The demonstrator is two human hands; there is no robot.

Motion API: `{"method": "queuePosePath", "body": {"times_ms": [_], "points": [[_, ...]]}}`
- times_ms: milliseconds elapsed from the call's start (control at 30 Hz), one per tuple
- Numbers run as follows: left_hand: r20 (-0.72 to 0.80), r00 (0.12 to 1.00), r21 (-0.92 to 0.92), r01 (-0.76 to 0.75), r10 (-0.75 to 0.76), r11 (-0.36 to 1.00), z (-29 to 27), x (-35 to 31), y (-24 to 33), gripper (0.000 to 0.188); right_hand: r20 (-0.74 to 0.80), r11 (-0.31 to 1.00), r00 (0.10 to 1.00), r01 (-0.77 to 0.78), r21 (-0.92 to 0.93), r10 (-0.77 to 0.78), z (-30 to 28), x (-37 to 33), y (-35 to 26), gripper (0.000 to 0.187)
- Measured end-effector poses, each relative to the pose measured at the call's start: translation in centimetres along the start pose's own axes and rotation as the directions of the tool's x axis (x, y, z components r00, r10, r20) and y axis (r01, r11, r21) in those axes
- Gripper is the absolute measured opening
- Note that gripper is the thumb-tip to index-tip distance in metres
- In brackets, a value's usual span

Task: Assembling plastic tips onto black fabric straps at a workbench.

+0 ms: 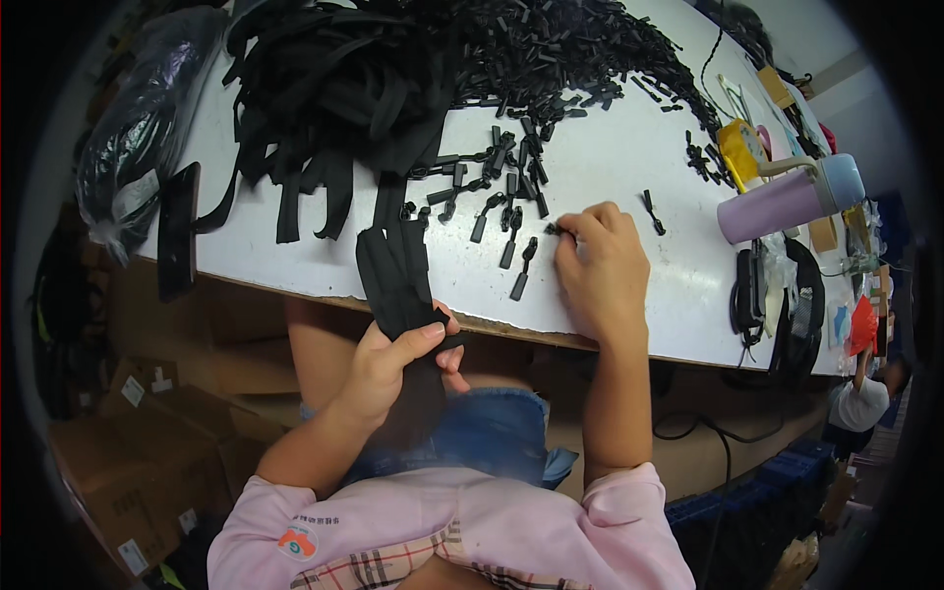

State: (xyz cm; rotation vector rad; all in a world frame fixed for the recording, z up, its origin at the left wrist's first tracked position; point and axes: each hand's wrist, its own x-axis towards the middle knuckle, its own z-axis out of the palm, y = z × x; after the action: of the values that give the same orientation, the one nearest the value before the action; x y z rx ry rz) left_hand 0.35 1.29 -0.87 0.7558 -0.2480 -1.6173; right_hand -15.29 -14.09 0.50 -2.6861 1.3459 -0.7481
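Observation:
My left hand is closed around several black zipper tapes at the table's front edge, thumb pressed on top. Their far ends lie on the table and their near ends hang over my lap. On the tabletop, my right hand pinches a small black zipper slider, mostly covered by the fingers. Loose sliders with long pull tabs lie just left of it, including one slider near the table edge. Another single slider rests to the right of my hand.
A large heap of sliders covers the far middle of the white table. Bunched black tapes lie far left, beside a plastic-wrapped bundle. At right lies a purple bottle. Cardboard boxes stand below, left.

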Motion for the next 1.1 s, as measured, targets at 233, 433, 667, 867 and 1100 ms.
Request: {"method": "queuePosePath", "body": {"times_ms": [233,433,667,867,1100], "points": [[-0.008,0.999,0.076,-0.048,0.049,0.996,0.5,0.0,-0.4,0.018,-0.12,0.991,0.992,-0.007,0.135,0.023,0.1,-2.1,-2.0,0.022],[0.041,0.999,0.276,-0.01,-0.002,0.961,0.7,-0.2,-0.2,0.017,-0.024,1.0,1.0,-0.009,0.024,0.01,1.3,-1.1,-1.7,0.011],[-0.066,0.964,0.455,-0.2,0.257,0.868,0.6,0.2,-1.0,0.017,0.003,0.987,1.0,-0.024,0.156,0.024,-0.1,-1.6,-1.5,0.005],[-0.099,0.922,0.514,-0.275,0.375,0.812,0.6,0.5,-1.4,0.014,0.13,0.633,0.979,-0.201,0.748,0.158,-0.6,-3.5,-2.5,0.012],[0.072,0.859,0.643,-0.429,0.507,0.634,0.6,0.6,-1.8,0.01,0.173,0.431,0.976,-0.102,0.896,-0.129,-1.1,-4.5,-4.8,0.015]]}}
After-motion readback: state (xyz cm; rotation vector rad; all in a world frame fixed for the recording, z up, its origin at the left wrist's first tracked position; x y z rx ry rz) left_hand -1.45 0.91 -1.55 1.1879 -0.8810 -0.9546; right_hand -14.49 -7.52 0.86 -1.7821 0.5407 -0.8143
